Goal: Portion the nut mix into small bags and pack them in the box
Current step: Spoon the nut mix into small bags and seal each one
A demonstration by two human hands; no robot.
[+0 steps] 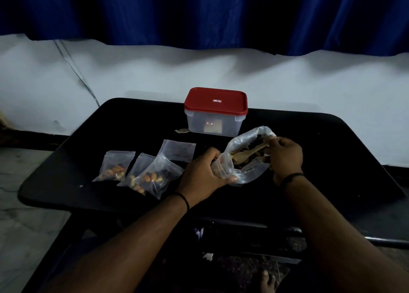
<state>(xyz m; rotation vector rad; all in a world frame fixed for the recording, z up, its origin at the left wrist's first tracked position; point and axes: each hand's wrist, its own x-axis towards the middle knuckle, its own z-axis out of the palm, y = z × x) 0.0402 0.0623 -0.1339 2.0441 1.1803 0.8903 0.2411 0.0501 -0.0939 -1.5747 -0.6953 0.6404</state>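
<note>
Three filled small bags (pixel 135 173) left; lidded box (pixel 215 113) behind big bag (pixel 245 155).

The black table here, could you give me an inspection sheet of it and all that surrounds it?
Surface: black table, dark and dimly lit.
Job's things: three filled small bags lie at the left; one empty small bag lies flat behind them; the big nut bag is open with a wooden spoon inside; the box stands at the back, red lid on.
Clutter: a small scrap beside the box.
Grips: left hand holds a small bag at the big bag's mouth; right hand holds the spoon handle.
Cables: a thin dark line runs down the wall.
Surroundings: blue curtain above a pale wall.
</note>
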